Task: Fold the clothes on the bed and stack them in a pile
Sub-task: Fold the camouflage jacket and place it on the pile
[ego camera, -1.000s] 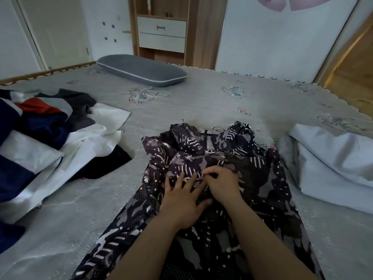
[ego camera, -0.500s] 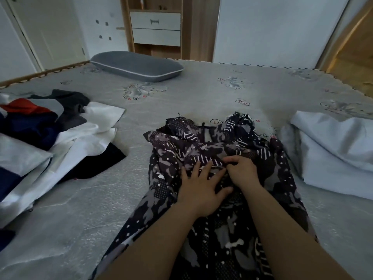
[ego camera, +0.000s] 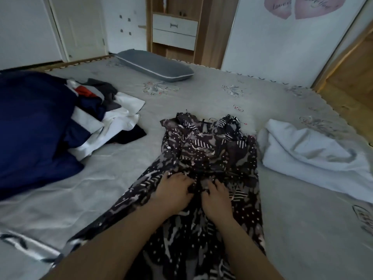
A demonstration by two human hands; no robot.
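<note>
A dark patterned dress [ego camera: 210, 150] with white dots and stripes lies lengthwise on the grey bed [ego camera: 212, 98], its neckline pointing away from me. Both my hands are on its middle, side by side. My left hand [ego camera: 174, 191] has its fingers curled into the fabric, gathering a bunch of it. My right hand [ego camera: 217, 196] likewise digs its fingertips into a fold just to the right. A loose heap of unfolded clothes [ego camera: 96, 118] in navy, white, red and grey lies to the left.
A navy garment or cushion [ego camera: 34, 126] bulks at the left edge. A white bundle [ego camera: 308, 154] lies right of the dress. A grey pillow [ego camera: 155, 65] sits at the far side, with a wooden drawer unit [ego camera: 174, 31] behind.
Both hands have slid back toward me along the dress, from its chest to its waist. The left hand went from flat with spread fingers to curled into the fabric. The camera tilted.
</note>
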